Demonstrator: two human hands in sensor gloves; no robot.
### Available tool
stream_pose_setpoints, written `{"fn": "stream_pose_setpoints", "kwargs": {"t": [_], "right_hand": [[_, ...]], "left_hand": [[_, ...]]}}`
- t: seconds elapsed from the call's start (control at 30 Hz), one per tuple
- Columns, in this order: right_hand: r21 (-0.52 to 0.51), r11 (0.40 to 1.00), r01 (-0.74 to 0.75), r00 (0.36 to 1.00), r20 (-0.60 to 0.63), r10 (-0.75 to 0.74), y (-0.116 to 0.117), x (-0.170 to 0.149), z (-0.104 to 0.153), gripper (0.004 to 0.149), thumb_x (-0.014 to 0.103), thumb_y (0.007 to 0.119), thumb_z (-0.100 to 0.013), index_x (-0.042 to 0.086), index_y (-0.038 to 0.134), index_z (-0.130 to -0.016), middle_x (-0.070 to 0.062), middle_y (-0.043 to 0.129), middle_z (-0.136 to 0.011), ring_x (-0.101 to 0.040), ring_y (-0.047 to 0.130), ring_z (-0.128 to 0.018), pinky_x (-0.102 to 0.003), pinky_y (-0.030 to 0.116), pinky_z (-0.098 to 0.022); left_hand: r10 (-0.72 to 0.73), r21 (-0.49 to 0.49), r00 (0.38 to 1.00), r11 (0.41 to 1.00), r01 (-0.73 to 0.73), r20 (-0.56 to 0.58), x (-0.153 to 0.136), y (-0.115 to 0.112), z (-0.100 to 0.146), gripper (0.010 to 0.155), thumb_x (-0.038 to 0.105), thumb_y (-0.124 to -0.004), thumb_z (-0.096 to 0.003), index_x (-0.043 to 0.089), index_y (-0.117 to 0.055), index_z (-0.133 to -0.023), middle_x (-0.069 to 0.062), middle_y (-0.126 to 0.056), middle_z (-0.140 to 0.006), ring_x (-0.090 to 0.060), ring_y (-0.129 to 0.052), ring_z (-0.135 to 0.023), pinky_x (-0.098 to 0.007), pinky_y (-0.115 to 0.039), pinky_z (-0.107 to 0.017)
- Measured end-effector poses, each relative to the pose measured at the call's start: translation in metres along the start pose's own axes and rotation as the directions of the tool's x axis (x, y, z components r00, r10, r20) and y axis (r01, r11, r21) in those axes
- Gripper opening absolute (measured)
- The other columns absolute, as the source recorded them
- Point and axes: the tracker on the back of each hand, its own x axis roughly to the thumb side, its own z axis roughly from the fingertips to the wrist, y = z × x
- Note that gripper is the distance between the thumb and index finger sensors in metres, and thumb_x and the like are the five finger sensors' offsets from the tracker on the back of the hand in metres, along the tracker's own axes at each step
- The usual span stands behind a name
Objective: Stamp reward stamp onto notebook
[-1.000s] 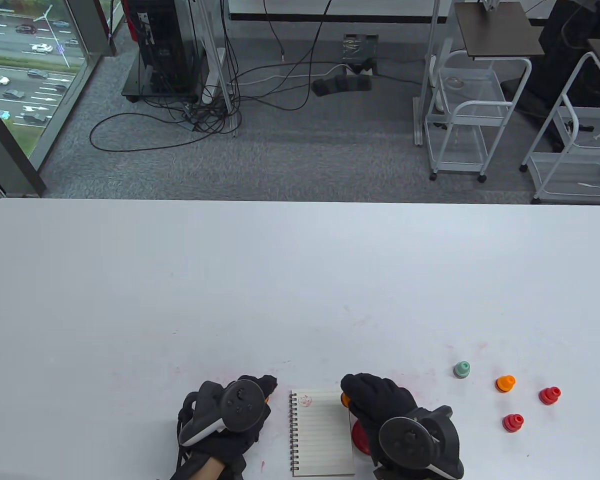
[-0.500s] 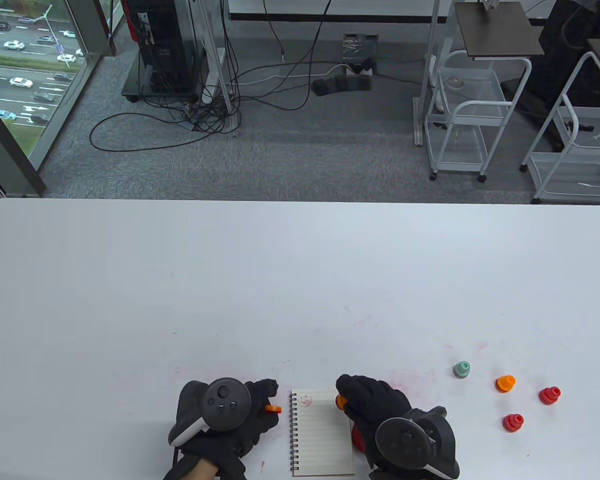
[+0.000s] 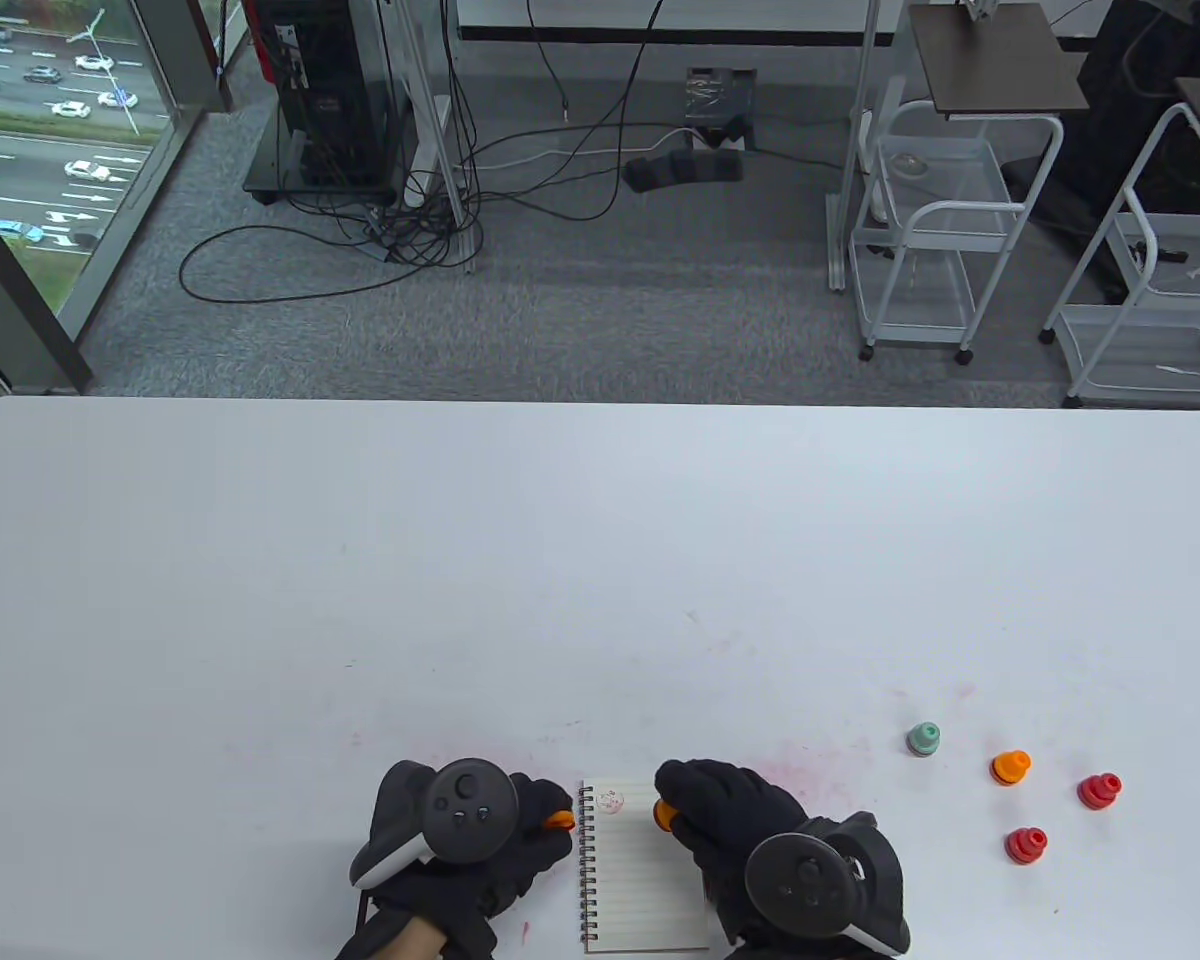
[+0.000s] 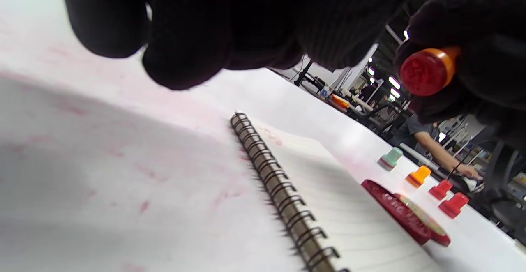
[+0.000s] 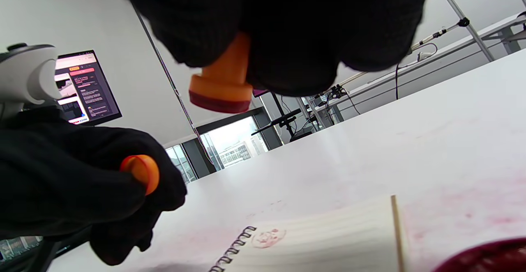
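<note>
white table (image 3: 360, 560) fills the lower part of the table view, with faint pink ink smudges near its front edge; beyond it lie grey carpet, tangled black cables (image 3: 400, 220) and white wire carts (image 3: 925, 235).

near the front edge lies a small spiral notebook (image 3: 640, 880), open to a lined page, its wire binding on the left side. one round red stamp mark (image 3: 611, 800) sits at the page's top left corner.

the right hand (image 3: 735, 815) in a black glove grasps an orange reward stamp (image 3: 665, 813) by its stem, held in the air above the top right part of the page. the right wrist view shows the stamp's dark red face (image 5: 220, 102) pointing down, clear of the paper and not touching it.

the left hand (image 3: 520, 825), just left of the binding, pinches a small orange cap (image 3: 559, 821) between curled fingers (it matches the stamp's colour).

a dark red ink pad (image 4: 404, 218) lies just beside the notebook's right edge, mostly hidden under the right hand from above.

well apart to the right stand four more stamps: a mint green stamp (image 3: 923, 739), an orange stamp (image 3: 1010, 768), and two red stamps (image 3: 1099, 791) (image 3: 1026, 846).
</note>
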Motion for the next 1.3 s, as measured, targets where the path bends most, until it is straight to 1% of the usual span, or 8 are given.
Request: {"fn": "stream_pose_setpoints", "kwargs": {"t": [0.13, 0.27, 0.53, 0.83, 1.07, 1.13, 1.23, 1.3], "right_hand": [[0.011, 0.985, 0.173, 0.985, -0.009, -0.172, 0.007, 0.005, 0.000, 0.046, 0.026, 0.083, -0.042, 0.020, 0.078, -0.088, -0.010, 0.090, -0.084, -0.026, 0.102, -0.057, -0.044, 0.091, -0.043], [0.019, 0.938, 0.347, 0.938, -0.009, -0.347, 0.013, 0.012, -0.002, 0.046, 0.025, 0.083, -0.042, 0.018, 0.078, -0.088, -0.011, 0.089, -0.084, -0.029, 0.104, -0.059, -0.046, 0.093, -0.043], [0.044, 0.954, 0.298, 0.954, 0.008, -0.298, 0.016, 0.017, -0.002, 0.045, 0.025, 0.083, -0.042, 0.018, 0.080, -0.086, -0.011, 0.090, -0.083, -0.029, 0.104, -0.058, -0.046, 0.092, -0.043], [0.019, 0.959, 0.284, 0.959, 0.011, -0.284, 0.014, 0.016, -0.001, 0.045, 0.024, 0.083, -0.042, 0.019, 0.079, -0.086, -0.011, 0.089, -0.083, -0.028, 0.104, -0.058, -0.045, 0.093, -0.043], [0.012, 0.960, 0.281, 0.959, 0.044, -0.281, 0.011, 0.019, -0.001, 0.044, 0.023, 0.085, -0.041, 0.020, 0.080, -0.084, -0.010, 0.088, -0.085, -0.028, 0.105, -0.059, -0.045, 0.095, -0.044], [0.020, 0.954, 0.300, 0.952, 0.050, -0.301, 0.010, 0.019, -0.001, 0.043, 0.022, 0.086, -0.040, 0.021, 0.080, -0.083, -0.009, 0.087, -0.085, -0.028, 0.106, -0.060, -0.045, 0.096, -0.044], [0.024, 0.943, 0.332, 0.941, 0.053, -0.333, 0.009, 0.018, -0.001, 0.043, 0.022, 0.086, -0.041, 0.020, 0.080, -0.083, -0.010, 0.087, -0.085, -0.028, 0.107, -0.060, -0.045, 0.097, -0.044], [0.012, 0.938, 0.346, 0.937, 0.049, -0.346, 0.009, 0.017, -0.001, 0.043, 0.022, 0.085, -0.041, 0.020, 0.080, -0.084, -0.010, 0.086, -0.086, -0.028, 0.107, -0.059, -0.045, 0.097, -0.044]], "left_hand": [[0.078, 0.004, 0.996, 0.997, -0.078, 0.035, 0.003, -0.003, -0.001, 0.046, 0.045, -0.083, -0.0486, 0.016, -0.090, -0.083, 0.002, -0.099, -0.061, -0.016, -0.099, -0.043, -0.051, -0.086, -0.054], [0.129, -0.010, 0.990, 0.992, -0.129, 0.052, 0.007, -0.005, -0.002, 0.047, 0.047, -0.082, -0.0489, 0.014, -0.091, -0.082, 0.002, -0.100, -0.058, -0.015, -0.100, -0.040, -0.050, -0.088, -0.052], [0.132, -0.035, 0.988, 0.991, -0.130, 0.081, 0.012, -0.006, -0.002, 0.049, 0.047, -0.083, -0.0470, 0.012, -0.093, -0.080, 0.003, -0.102, -0.054, -0.013, -0.103, -0.034, -0.049, -0.090, -0.050], [0.166, -0.115, 0.971, 0.982, -0.148, 0.170, 0.016, -0.008, -0.001, 0.052, 0.043, -0.085, -0.0451, 0.011, -0.088, -0.087, 0.001, -0.102, -0.063, -0.015, -0.104, -0.043, -0.051, -0.087, -0.054], [0.234, -0.097, 0.954, 0.971, -0.219, 0.187, 0.015, -0.006, 0.000, 0.054, 0.043, -0.083, -0.0457, 0.010, -0.089, -0.088, -0.002, -0.103, -0.064, -0.017, -0.106, -0.044, -0.052, -0.087, -0.055], [0.210, -0.073, 0.961, 0.977, -0.199, 0.181, 0.015, -0.006, 0.001, 0.058, 0.045, -0.083, -0.0448, 0.011, -0.085, -0.092, -0.003, -0.102, -0.069, -0.019, -0.105, -0.049, -0.053, -0.085, -0.056], [0.184, -0.036, 0.962, 0.983, -0.180, 0.204, 0.016, -0.005, 0.003, 0.072, 0.047, -0.083, -0.0428, 0.012, -0.071, -0.105, -0.006, -0.094, -0.083, -0.022, -0.101, -0.062, -0.054, -0.082, -0.060], [0.188, 0.010, 0.945, 0.980, -0.198, 0.268, 0.019, -0.003, 0.004, 0.073, 0.045, -0.084, -0.0421, 0.014, -0.069, -0.107, -0.007, -0.091, -0.086, -0.023, -0.100, -0.066, -0.055, -0.080, -0.061]]}}
